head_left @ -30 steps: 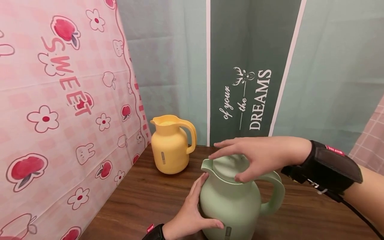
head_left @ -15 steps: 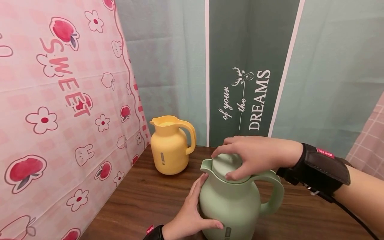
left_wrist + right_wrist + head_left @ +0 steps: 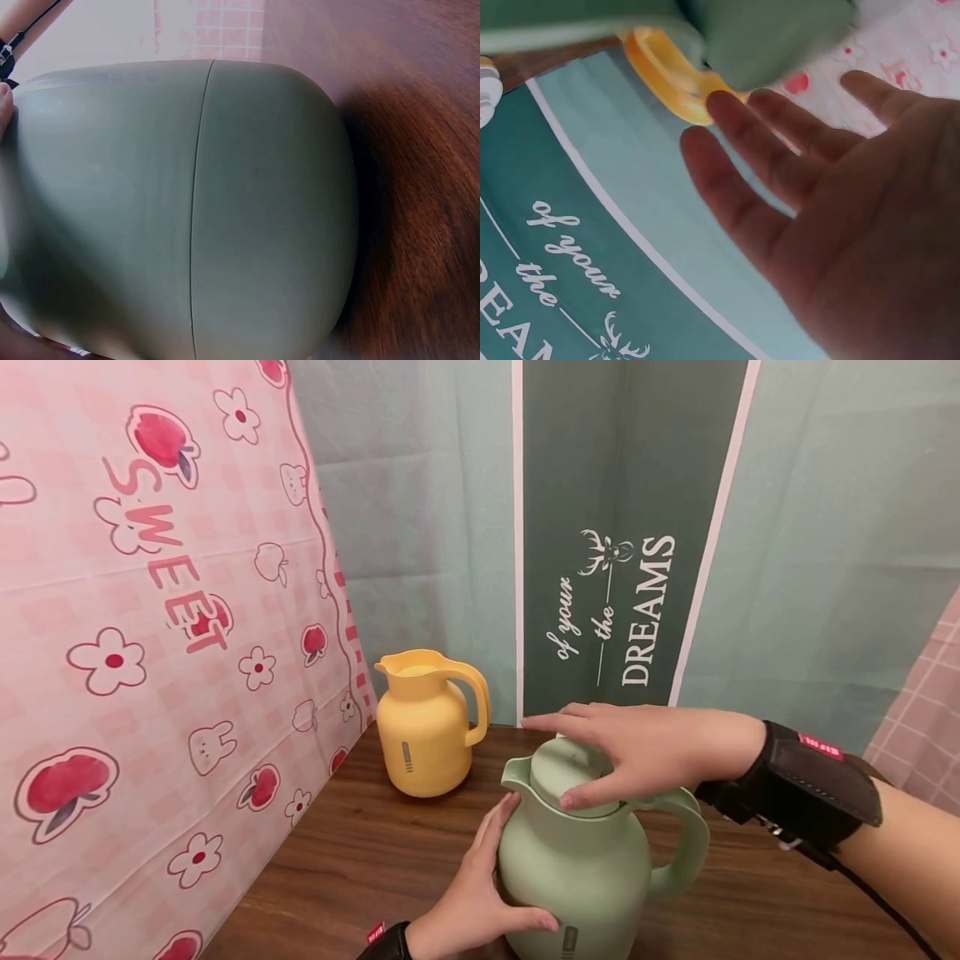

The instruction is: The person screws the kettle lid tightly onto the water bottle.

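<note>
Pale green, round-bodied jug (image 3: 573, 877) with a looped handle (image 3: 693, 839) and a short spout (image 3: 516, 772) stands upright on the dark brown wood-grain desk (image 3: 337, 843), as the head view shows; the left hand (image 3: 480, 893) cups its body, the grip curved round it with the thumb on the front and the fingers along the side below the spout; the right hand (image 3: 645, 747) lies over the round pale green lid (image 3: 566, 768) in the jug's mouth, its grip released, fingers extended and thumb at the lid's front edge; a black wristband (image 3: 813, 789) circles that wrist; behind and to the left, near the pink fruit-and-flower printed cloth (image 3: 172, 710), stands a yellow jug (image 3: 423, 735); a green lettered cloth (image 3: 592, 460) hangs at the back.

Left wrist view: the green body fills most of the frame, a thin seam (image 3: 193, 187) running round it; its base meets the desk.

Right wrist view: the right hand's fingers spread, uncurled, just beside the green lid; whether they touch it I cannot tell; the yellow jug's handle shows beyond, and a small white object (image 3: 489, 90) is cut off by the frame's edge.
</note>
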The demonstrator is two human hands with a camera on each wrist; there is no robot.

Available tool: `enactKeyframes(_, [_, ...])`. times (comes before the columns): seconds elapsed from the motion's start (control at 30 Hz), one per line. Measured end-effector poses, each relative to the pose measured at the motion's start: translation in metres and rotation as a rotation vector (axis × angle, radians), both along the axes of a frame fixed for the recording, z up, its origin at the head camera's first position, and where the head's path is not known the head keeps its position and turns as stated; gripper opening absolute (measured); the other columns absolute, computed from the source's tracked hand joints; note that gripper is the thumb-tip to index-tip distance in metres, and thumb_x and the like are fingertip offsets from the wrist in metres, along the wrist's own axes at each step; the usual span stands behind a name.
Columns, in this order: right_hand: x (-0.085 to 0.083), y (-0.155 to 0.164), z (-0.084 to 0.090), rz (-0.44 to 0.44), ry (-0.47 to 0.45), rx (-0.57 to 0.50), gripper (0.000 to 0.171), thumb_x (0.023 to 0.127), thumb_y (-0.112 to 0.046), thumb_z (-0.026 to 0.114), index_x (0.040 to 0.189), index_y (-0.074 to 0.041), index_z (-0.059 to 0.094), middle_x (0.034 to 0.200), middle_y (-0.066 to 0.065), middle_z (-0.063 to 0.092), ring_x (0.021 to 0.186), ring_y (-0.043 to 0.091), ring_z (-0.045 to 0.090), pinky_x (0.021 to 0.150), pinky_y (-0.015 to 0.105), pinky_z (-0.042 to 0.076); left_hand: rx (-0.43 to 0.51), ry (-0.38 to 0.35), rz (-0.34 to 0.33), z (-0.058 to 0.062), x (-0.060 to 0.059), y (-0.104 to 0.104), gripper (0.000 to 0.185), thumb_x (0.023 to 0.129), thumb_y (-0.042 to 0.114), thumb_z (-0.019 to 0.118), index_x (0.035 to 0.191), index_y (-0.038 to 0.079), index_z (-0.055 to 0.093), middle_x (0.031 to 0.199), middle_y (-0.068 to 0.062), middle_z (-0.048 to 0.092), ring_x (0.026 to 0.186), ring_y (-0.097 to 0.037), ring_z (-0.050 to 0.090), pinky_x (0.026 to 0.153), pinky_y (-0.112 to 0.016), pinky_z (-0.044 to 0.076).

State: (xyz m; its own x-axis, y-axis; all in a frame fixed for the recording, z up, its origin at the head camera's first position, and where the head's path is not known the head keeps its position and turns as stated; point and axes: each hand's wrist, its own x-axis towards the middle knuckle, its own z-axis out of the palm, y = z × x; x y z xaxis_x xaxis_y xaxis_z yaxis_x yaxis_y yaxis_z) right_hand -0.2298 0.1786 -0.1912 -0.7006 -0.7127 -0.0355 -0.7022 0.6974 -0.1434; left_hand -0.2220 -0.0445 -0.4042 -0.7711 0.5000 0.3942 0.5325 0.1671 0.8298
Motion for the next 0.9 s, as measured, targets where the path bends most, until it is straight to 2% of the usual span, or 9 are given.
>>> enactKeyframes(0.1, [0.0,0.003,0.006,0.057,-0.076,-0.022,0.063,0.084,-0.039,0.066,0.141,-0.042,0.038,0.14,-0.016,0.038,0.127,0.009,0.038,0.097,0.041,0.039,0.001,0.006,0.004,0.001,0.0,0.0,0.118,0.065,0.033,0.088,0.152,0.034,0.009,0.154,0.005,0.014,0.136,-0.019,0.027,0.105,-0.039,0.03])
enactKeyframes(0.17, [0.0,0.003,0.008,0.091,-0.088,-0.018,0.059,0.082,-0.029,0.067,0.136,-0.04,0.046,0.14,-0.014,0.04,0.127,0.011,0.039,0.097,0.041,0.038,0.004,-0.006,0.004,0.001,0.0,0.0,0.117,0.065,0.032,0.089,0.152,0.035,0.009,0.154,0.006,0.013,0.136,-0.019,0.026,0.105,-0.039,0.029])
enactKeyframes(0.23, [0.0,0.001,0.009,0.109,-0.08,-0.01,0.052,0.082,-0.026,0.067,0.13,-0.037,0.053,0.134,-0.014,0.046,0.121,0.012,0.043,0.094,0.039,0.04,0.004,-0.017,0.003,0.002,0.0,0.0,0.117,0.065,0.031,0.089,0.152,0.036,0.009,0.154,0.006,0.013,0.136,-0.019,0.026,0.105,-0.039,0.029])
enactKeyframes(0.43, [-0.002,-0.002,0.008,0.092,-0.04,-0.008,0.042,0.082,-0.035,0.07,0.123,-0.037,0.057,0.111,-0.02,0.05,0.104,0.009,0.047,0.086,0.034,0.043,-0.006,-0.047,0.001,0.003,0.001,0.001,0.117,0.066,0.029,0.088,0.151,0.037,0.009,0.154,0.007,0.013,0.136,-0.018,0.027,0.105,-0.038,0.029])
enactKeyframes(0.6, [-0.004,-0.002,0.004,0.059,-0.013,-0.009,0.041,0.082,-0.048,0.069,0.12,-0.036,0.058,0.104,-0.017,0.05,0.098,0.009,0.048,0.083,0.033,0.043,-0.011,-0.056,0.003,0.002,0.001,0.001,0.116,0.067,0.029,0.088,0.151,0.037,0.008,0.154,0.007,0.013,0.135,-0.017,0.027,0.105,-0.037,0.03])
enactKeyframes(0.73, [-0.007,-0.004,-0.002,0.021,0.021,-0.03,0.045,0.08,-0.06,0.065,0.116,-0.035,0.057,0.097,-0.014,0.049,0.091,0.008,0.047,0.079,0.03,0.043,-0.007,-0.033,0.006,0.002,0.002,0.001,0.117,0.066,0.031,0.088,0.152,0.036,0.009,0.154,0.006,0.014,0.135,-0.017,0.028,0.104,-0.037,0.031])
enactKeyframes(0.83, [-0.008,-0.003,-0.006,-0.008,0.016,-0.049,0.048,0.079,-0.067,0.061,0.115,-0.035,0.055,0.096,-0.013,0.048,0.09,0.008,0.047,0.077,0.03,0.043,-0.007,-0.019,0.01,0.002,0.002,0.001,0.117,0.066,0.032,0.088,0.152,0.036,0.009,0.153,0.006,0.014,0.134,-0.018,0.029,0.104,-0.037,0.031])
enactKeyframes(0.9, [-0.008,-0.003,-0.008,-0.008,-0.014,-0.062,0.053,0.079,-0.069,0.059,0.119,-0.034,0.054,0.103,-0.014,0.049,0.096,0.008,0.048,0.081,0.031,0.043,-0.006,-0.02,0.01,0.002,0.002,0.0,0.117,0.066,0.032,0.088,0.152,0.036,0.009,0.153,0.006,0.014,0.134,-0.018,0.029,0.104,-0.036,0.031])
